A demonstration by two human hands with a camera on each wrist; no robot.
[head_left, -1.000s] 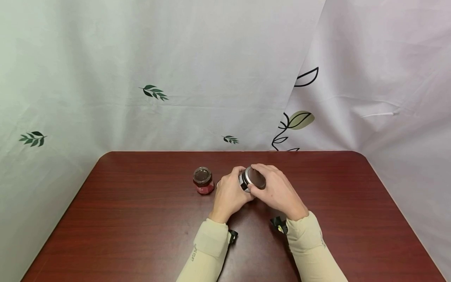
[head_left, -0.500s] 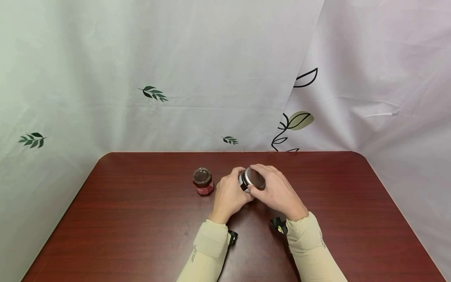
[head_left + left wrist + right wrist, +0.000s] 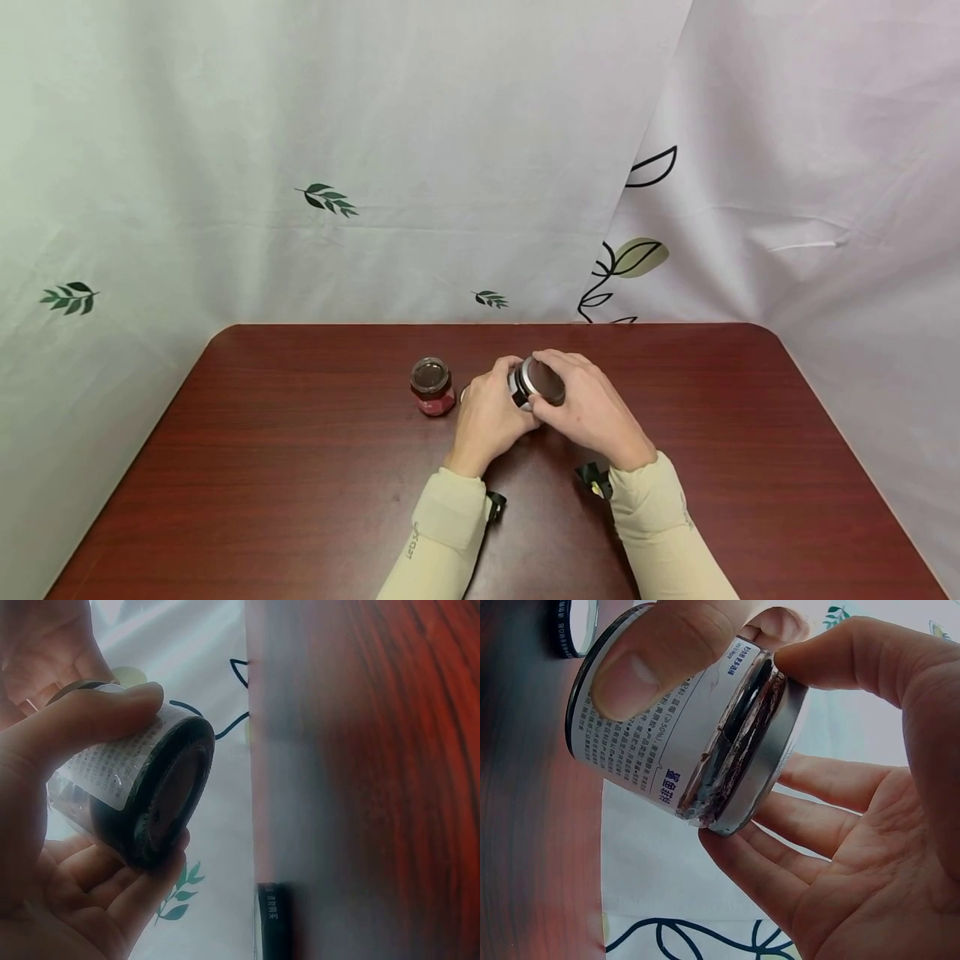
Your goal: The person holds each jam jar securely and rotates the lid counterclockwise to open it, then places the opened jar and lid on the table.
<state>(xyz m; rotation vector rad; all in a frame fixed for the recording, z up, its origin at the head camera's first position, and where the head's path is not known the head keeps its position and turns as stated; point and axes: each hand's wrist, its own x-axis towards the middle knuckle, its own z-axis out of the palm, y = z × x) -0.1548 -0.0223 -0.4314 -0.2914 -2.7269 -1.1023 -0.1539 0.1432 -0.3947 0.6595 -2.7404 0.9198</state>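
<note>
A glass jar [image 3: 517, 390] with a white printed label and dark contents is held tilted between both hands, its base exposed in the left wrist view. My left hand [image 3: 491, 412] wraps the jar's body, the thumb lying across the label [image 3: 120, 769]. On the silver metal lid [image 3: 769, 765], my right hand [image 3: 592, 408] has thumb and fingertips spread around the rim. The lid sits on the jar's mouth, with crinkled clear film showing just below it. To the left of the hands stands a second jar [image 3: 432, 387], dark-lidded and red-labelled.
Partly hidden behind the left hand is another container, whose black band [image 3: 275, 922] with white print appears in the left wrist view. All this is on a reddish-brown wooden table [image 3: 300, 475]. A white leaf-patterned curtain [image 3: 450, 167] hangs behind its far edge.
</note>
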